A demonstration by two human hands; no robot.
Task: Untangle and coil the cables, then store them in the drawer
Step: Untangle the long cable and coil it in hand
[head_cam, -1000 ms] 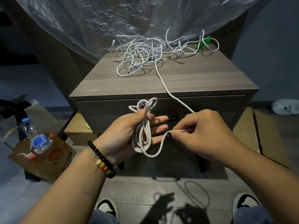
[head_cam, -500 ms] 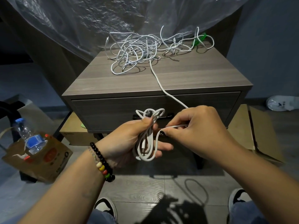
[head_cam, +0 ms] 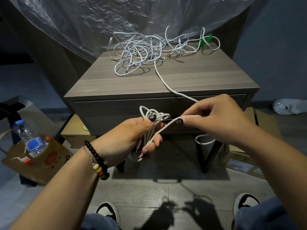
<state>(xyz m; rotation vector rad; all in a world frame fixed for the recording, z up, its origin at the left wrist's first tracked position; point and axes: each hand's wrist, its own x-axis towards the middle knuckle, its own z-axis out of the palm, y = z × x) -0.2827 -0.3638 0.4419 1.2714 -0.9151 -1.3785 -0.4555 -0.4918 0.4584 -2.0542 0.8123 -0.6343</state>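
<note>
The left hand [head_cam: 126, 138] is gripping the coil [head_cam: 149, 130]; the right hand [head_cam: 216, 120] is pinching the cable [head_cam: 167, 85] trailing from the tangle [head_cam: 149, 50] on the counter [head_cam: 199, 77]. Feeding slack gently, keeping loops even, seems wise.

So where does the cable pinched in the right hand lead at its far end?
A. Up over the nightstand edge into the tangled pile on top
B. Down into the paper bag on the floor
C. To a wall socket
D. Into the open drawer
A: from the right hand the cable runs up over the nightstand edge into the tangled pile; the drawer is closed.
</note>
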